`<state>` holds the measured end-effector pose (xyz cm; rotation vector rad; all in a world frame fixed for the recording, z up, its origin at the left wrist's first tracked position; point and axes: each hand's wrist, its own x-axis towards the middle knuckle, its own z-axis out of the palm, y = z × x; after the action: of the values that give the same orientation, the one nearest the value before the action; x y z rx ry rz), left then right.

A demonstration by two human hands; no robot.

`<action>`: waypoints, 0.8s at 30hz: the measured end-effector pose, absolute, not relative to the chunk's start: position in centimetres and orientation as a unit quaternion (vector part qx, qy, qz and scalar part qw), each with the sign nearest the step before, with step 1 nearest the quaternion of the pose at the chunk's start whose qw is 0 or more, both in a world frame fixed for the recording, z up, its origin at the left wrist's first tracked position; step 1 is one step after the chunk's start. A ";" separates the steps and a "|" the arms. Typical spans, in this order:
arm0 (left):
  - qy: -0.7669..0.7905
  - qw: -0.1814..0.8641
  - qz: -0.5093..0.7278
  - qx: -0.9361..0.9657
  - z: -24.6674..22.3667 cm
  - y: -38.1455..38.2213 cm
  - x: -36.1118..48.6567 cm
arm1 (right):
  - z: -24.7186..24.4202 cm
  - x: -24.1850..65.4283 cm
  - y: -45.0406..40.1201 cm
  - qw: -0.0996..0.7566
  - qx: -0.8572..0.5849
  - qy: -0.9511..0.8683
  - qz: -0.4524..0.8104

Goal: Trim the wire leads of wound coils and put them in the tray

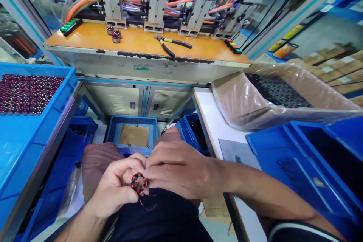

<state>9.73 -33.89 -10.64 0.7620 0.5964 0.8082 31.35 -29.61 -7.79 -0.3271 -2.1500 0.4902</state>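
Note:
Close above my lap, my left hand (117, 183) pinches a small ring-shaped motor stator (139, 183) between thumb and fingers. The stator is dark with red copper windings, its round opening facing up toward me. Thin red wire ends (149, 208) hang loose below it. My right hand (181, 168) meets the stator from the right, its fingers bunched together at the ring's edge. Whatever those fingertips pinch is hidden behind the fingers.
Ahead, an orange machine bench carries cutting pliers (172, 43) and several stators (115, 37) below metal fixtures. A blue bin (36, 130) full of wound stators stands left. At right are a plastic-lined carton (235, 98) of dark parts and blue bins (306, 174). A blue tray (132, 118) sits low ahead.

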 end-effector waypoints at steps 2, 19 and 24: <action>0.268 0.816 0.378 0.345 -10.5 -33.9 9.9 | -7.9 31.1 -29.5 0.445 -0.127 -0.865 0.195; 0.313 0.683 0.435 0.497 -10.8 -33.8 9.7 | -9.4 29.8 -31.6 0.517 -0.223 -0.775 0.285; 0.373 0.628 0.457 0.509 -10.4 -33.7 9.7 | -10.2 29.1 -32.3 0.551 -0.273 -0.746 0.254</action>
<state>9.68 -33.74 -10.42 1.1662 0.8542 1.0468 29.06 -32.35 -10.23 -0.6447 -1.7654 0.6013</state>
